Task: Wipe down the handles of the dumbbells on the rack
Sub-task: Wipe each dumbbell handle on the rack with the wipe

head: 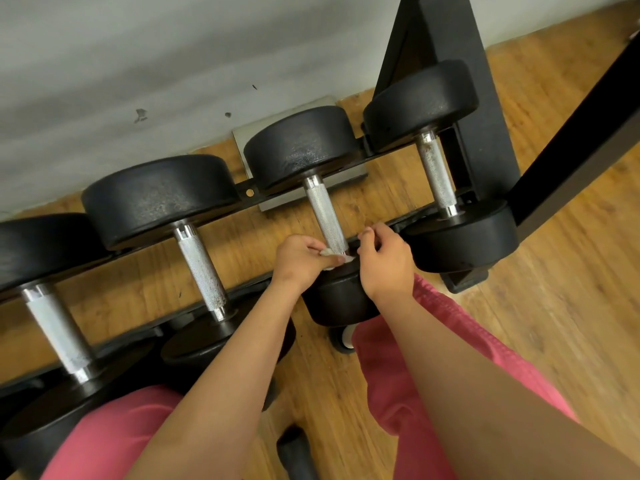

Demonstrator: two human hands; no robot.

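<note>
Several black dumbbells with knurled silver handles lie across a low black rack (491, 140). Both hands meet at the near end of the third handle (323, 209). My left hand (299, 263) pinches a small white cloth (329, 253) against the base of that handle. My right hand (384, 263) sits just right of it with curled fingers, its fingertips at the cloth's other end. The handle to the left (202, 271) and the rightmost handle (437, 168) are bare. The near head of the third dumbbell (341, 299) is partly hidden by my wrists.
A grey wall (173, 64) runs behind the rack. Wooden floor (554, 289) lies to the right and below. A black diagonal bar (585, 133) crosses at right. My pink-clad knees (450, 341) are close to the rack; a small wheel (346, 336) shows beneath.
</note>
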